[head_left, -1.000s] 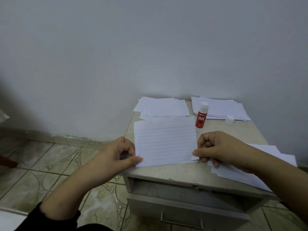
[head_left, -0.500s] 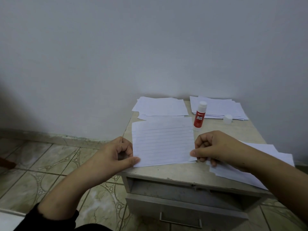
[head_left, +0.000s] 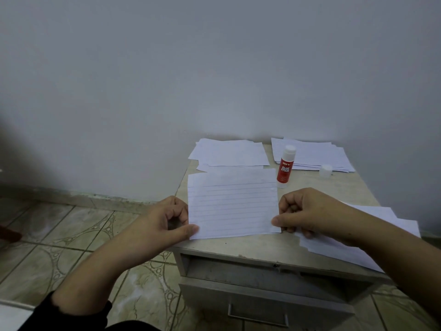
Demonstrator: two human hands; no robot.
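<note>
The lined sheet (head_left: 232,203), at centre frame over the small table (head_left: 334,185), is pinched at both lower corners by left hand (head_left: 164,220) and right hand (head_left: 307,213), thumbs on top, probably to keep it taut and square.

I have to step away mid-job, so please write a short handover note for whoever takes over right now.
Left grip pinches the lined sheet at its near left corner; right grip pinches the near right corner.
The sheet lies unfolded on the table.
Glue stick stands upright behind it, with a loose cap nearby.
Back left stack and back right stack sit by the wall; right stack lies under the right forearm.
Left to do: probably fold or glue this sheet.
</note>
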